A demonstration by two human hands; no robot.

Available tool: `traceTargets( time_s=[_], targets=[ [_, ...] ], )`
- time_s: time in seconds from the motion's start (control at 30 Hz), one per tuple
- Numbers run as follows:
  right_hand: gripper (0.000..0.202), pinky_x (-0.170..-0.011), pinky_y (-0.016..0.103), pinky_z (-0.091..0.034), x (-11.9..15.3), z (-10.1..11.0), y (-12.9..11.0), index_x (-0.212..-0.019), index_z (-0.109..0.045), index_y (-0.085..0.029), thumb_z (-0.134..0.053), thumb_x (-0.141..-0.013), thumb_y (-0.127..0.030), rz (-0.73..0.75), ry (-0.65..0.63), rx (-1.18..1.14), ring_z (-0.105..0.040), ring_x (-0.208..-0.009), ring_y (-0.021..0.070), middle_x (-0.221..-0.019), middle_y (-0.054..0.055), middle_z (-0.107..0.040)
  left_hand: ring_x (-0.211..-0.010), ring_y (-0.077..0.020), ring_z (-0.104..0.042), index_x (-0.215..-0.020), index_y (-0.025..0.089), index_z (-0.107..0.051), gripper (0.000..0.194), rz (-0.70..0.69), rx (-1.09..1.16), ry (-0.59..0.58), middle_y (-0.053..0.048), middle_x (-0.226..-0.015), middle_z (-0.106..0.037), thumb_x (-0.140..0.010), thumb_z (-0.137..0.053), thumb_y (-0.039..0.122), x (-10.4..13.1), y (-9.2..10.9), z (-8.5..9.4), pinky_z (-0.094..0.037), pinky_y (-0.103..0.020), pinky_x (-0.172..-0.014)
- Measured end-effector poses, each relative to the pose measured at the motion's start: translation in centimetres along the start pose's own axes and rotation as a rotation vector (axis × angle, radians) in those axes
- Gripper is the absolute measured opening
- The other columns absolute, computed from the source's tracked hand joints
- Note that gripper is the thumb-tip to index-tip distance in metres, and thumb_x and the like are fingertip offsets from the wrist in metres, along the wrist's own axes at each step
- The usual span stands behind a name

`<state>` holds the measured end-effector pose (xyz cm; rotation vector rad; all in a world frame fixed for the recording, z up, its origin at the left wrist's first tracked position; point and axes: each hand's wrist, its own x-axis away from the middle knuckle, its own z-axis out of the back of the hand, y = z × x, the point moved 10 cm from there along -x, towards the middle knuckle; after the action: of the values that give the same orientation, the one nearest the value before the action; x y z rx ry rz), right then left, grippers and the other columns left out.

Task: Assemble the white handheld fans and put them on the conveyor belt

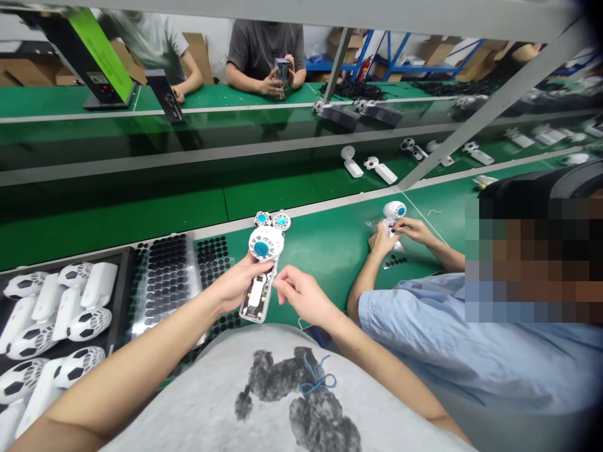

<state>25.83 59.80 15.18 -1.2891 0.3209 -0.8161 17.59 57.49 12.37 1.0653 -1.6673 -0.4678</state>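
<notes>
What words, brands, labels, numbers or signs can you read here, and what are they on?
None can be read.
Green panel: fine print, too blurred.
Pale label near its foot: too small.
Circuit board of the fan in the left hand: tiny marks, too small.
Blue sleeve: small patch, too blurred.

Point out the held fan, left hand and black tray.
Held fan (pixel 257 291), head view: its open handle.
Left hand (pixel 238 281), head view: near the thumb's base.
Black tray (pixel 124 289), head view: its right-hand rim.
</notes>
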Motion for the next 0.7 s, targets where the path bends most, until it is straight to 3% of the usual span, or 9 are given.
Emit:
traceTargets(
  time_s=[0.43,0.7],
  targets=[
    [0.015,-0.051,0.021,-0.033,-0.2,-0.8,2.9,-0.073,-0.047,-0.019,-0.044,-0.084,-0.029,-0.108,-0.083,-0.102,-0.04,-0.048,0.0075,-0.058,-0.004,-0.057,-0.059,-0.0103,-0.054,-0.113,0.02,-0.044,0.041,0.066,-0.008,0.011,0.0,-0.075,-0.057,-0.075,-0.059,0.023,-0.4,-1.2,-0.4,-0.04,-0.023,-0.056],
    [0.016,-0.053,0.022,-0.034,-1.1,-0.8,3.2,-0.076,-0.047,-0.019,-0.042,-0.084,-0.032,-0.107,-0.111,-0.077,-0.044,-0.052,0.0091,-0.062,-0.002,-0.058,-0.064,-0.0116,-0.056,-0.114,0.02,-0.044,0.045,0.051,-0.004,-0.014,-0.002,-0.086,-0.06,-0.073,-0.062,0.025,-1.0,-0.6,-0.3,-0.042,-0.026,-0.062]
  ],
)
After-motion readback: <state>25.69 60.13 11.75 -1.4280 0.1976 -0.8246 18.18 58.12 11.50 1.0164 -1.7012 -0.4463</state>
